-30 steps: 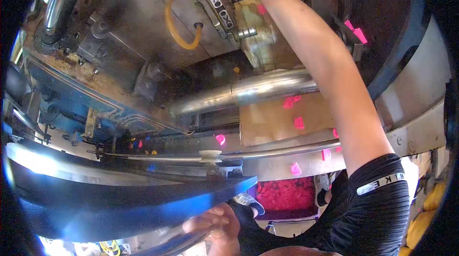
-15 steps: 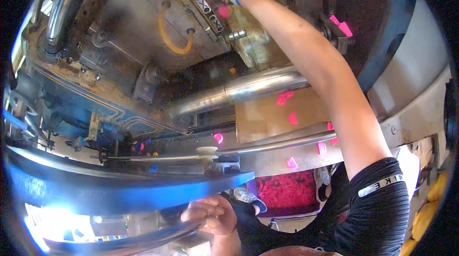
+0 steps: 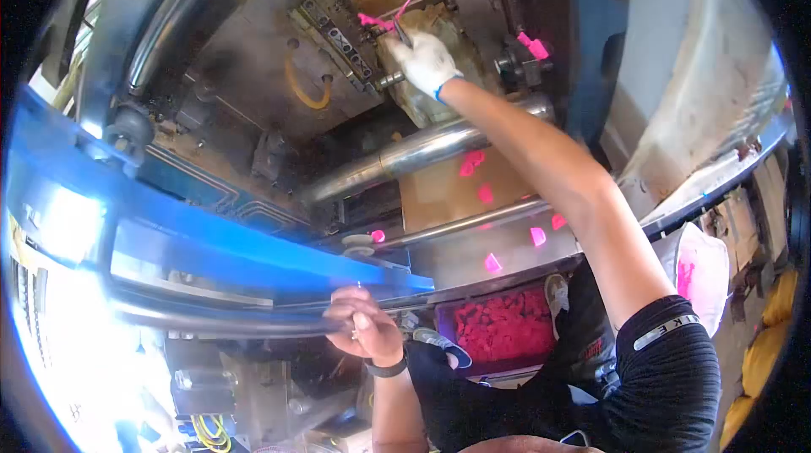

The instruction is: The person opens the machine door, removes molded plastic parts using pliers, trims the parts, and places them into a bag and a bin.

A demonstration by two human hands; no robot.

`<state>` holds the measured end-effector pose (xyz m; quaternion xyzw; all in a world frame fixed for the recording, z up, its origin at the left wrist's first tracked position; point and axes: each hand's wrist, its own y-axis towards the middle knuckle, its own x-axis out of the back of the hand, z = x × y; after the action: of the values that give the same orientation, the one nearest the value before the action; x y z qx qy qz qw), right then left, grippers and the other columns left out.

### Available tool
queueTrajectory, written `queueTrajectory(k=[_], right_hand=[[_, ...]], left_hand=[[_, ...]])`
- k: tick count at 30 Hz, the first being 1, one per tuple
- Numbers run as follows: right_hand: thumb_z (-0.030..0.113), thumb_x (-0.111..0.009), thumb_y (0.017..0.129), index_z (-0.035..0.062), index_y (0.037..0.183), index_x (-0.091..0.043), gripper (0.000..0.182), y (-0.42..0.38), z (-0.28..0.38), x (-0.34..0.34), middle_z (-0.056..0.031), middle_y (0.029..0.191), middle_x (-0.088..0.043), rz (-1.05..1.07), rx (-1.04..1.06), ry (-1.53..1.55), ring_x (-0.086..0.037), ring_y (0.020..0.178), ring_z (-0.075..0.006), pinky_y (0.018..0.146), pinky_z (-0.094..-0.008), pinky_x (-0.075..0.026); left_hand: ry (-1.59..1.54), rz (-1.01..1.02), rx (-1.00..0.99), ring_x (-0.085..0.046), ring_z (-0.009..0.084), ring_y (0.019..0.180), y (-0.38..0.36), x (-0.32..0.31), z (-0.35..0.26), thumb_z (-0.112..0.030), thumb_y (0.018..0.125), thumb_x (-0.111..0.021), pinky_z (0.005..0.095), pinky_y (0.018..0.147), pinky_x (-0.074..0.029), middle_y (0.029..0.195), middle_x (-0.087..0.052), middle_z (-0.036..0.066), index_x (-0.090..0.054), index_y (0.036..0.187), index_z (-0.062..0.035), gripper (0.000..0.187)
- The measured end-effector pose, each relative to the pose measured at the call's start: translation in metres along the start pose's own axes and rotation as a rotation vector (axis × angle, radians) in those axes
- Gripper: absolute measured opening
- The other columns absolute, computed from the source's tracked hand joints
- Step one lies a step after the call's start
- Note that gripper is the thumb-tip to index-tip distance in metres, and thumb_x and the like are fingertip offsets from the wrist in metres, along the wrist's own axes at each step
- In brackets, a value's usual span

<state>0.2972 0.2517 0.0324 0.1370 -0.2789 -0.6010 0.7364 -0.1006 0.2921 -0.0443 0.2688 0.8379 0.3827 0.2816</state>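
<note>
My right hand (image 3: 427, 62), in a white glove with a blue cuff, reaches into the machine. Its fingers are closed on a short dark tool (image 3: 403, 33), whose exact kind I cannot make out. At the tool's tip is a thin, branching pink plastic piece (image 3: 387, 22). Below the glove lies a worn metal block with a steel fitting (image 3: 390, 79). My bare left hand (image 3: 367, 326) wears a dark wristband, its fingers curled at the end of a metal bar (image 3: 228, 320) along a blue machine door (image 3: 279, 259). Motion blurs door and bar.
A thick steel rod (image 3: 422, 153) crosses above a cardboard sheet (image 3: 448, 195) with pink pieces on it. A purple bin (image 3: 494, 368) of pink pieces (image 3: 507, 326) stands by my feet. A yellow hose (image 3: 304, 90) loops on the left. A white sack (image 3: 701, 263) sits at right.
My right hand has come back toward me, with the tool and pink piece now visible. My left hand and the blue door have shifted, and the view has turned.
</note>
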Motion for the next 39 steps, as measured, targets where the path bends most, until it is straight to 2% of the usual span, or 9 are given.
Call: queueTrajectory(k=[3, 9, 11, 15, 19, 22, 29, 35, 39], right_hand=[[0.048, -0.055, 0.1, 0.0055, 0.119, -0.069, 0.049, -0.036, 0.015, 0.018, -0.0267, 0.112, -0.071, 0.018, 0.021, 0.016, -0.066, 0.108, -0.044, 0.095, -0.0489, -0.051], [0.045, -0.058, 0.101, 0.0021, 0.112, -0.068, 0.045, -0.132, 0.057, 0.068, -0.0253, 0.098, -0.07, 0.225, -0.139, 0.245, -0.067, 0.096, -0.0414, 0.088, -0.0477, -0.05], [0.045, -0.058, 0.102, 0.0023, 0.105, -0.066, 0.043, -0.177, 0.066, 0.089, -0.0218, 0.085, -0.066, 0.134, -0.053, 0.223, -0.063, 0.082, -0.036, 0.079, -0.047, -0.048], [0.038, -0.062, 0.104, 0.0026, 0.103, -0.066, 0.035, -0.254, 0.076, 0.142, -0.0038, 0.074, -0.055, 0.292, -0.263, 0.293, -0.058, 0.073, -0.014, 0.069, -0.0355, -0.048], [0.035, -0.06, 0.106, 0.0022, 0.104, -0.066, 0.033, -0.314, 0.097, 0.196, -0.001, 0.076, -0.06, 0.286, -0.383, 0.47, -0.057, 0.067, -0.01, 0.063, -0.0293, -0.048], [0.035, -0.06, 0.106, 0.0025, 0.105, -0.066, 0.033, -0.362, 0.072, 0.236, -0.0042, 0.079, -0.065, 0.321, -0.5, 0.507, -0.059, 0.063, -0.0092, 0.057, -0.0268, -0.048], [0.044, -0.062, 0.102, 0.0026, 0.112, -0.068, 0.043, -0.464, 0.058, 0.336, -0.0065, 0.102, -0.07, 0.115, -0.711, 0.541, -0.067, 0.078, -0.0133, 0.06, -0.0254, -0.051], [0.029, -0.058, 0.105, 0.0019, 0.116, -0.064, 0.03, -0.547, 0.027, 0.403, -0.0087, 0.106, -0.07, -0.142, -0.819, 0.436, -0.066, 0.084, -0.0156, 0.077, -0.0306, -0.054], [0.025, -0.06, 0.103, 0.0041, 0.112, -0.066, 0.024, -0.563, 0.028, 0.433, -0.0062, 0.095, -0.072, -0.298, -0.981, 0.365, -0.065, 0.072, -0.0108, 0.062, -0.0264, -0.049]], left_hand=[[0.018, 0.039, 0.055, -0.044, 0.0171, 0.074, 0.005, -0.01, -0.012, -0.013, 0.095, -0.061, 0.0304, 0.068, -0.037, 0.07, -0.041, 0.002, -0.046, 0.088, -0.0087, 0.017], [0.077, 0.045, 0.022, -0.043, 0.0143, 0.068, 0.006, -0.012, -0.018, -0.009, 0.097, -0.058, 0.0356, 0.08, -0.043, 0.071, -0.043, 0.002, -0.045, 0.089, -0.0073, 0.015], [0.065, 0.076, 0.045, -0.049, 0.0158, 0.073, 0.006, -0.009, -0.02, -0.01, 0.096, -0.061, 0.0427, 0.094, -0.048, 0.073, -0.045, 0.003, -0.048, 0.091, -0.006, 0.015], [0.073, 0.092, 0.059, -0.045, 0.0138, 0.066, 0.006, -0.014, -0.027, -0.012, 0.097, -0.059, 0.0428, 0.093, -0.049, 0.072, -0.044, 0.002, -0.047, 0.091, -0.0054, 0.015], [0.078, 0.104, 0.084, -0.045, 0.0137, 0.064, 0.002, -0.021, -0.031, -0.014, 0.097, -0.06, 0.0403, 0.092, -0.047, 0.072, -0.045, 0.002, -0.049, 0.095, -0.0039, 0.016], [0.027, 0.113, 0.08, -0.046, 0.0112, 0.063, -0.005, -0.027, -0.028, -0.012, 0.096, -0.061, 0.0262, 0.062, -0.039, 0.093, -0.061, 0.012, -0.05, 0.101, 0.0, 0.016], [-0.043, 0.132, 0.115, -0.048, 0.0122, 0.064, -0.028, -0.055, -0.052, -0.008, 0.098, -0.061, 0.0255, 0.059, -0.038, 0.108, -0.064, 0.021, -0.05, 0.114, 0.004, 0.022], [-0.024, 0.193, 0.098, -0.048, 0.0116, 0.066, -0.046, -0.07, -0.078, -0.004, 0.099, -0.059, 0.0239, 0.061, -0.038, 0.109, -0.064, 0.021, -0.05, 0.113, 0.0034, 0.019], [0.013, 0.208, 0.139, -0.054, 0.0139, 0.071, -0.055, -0.096, -0.075, -0.003, 0.097, -0.058, 0.0242, 0.062, -0.041, 0.109, -0.066, 0.021, -0.051, 0.109, 0.0049, 0.016]])
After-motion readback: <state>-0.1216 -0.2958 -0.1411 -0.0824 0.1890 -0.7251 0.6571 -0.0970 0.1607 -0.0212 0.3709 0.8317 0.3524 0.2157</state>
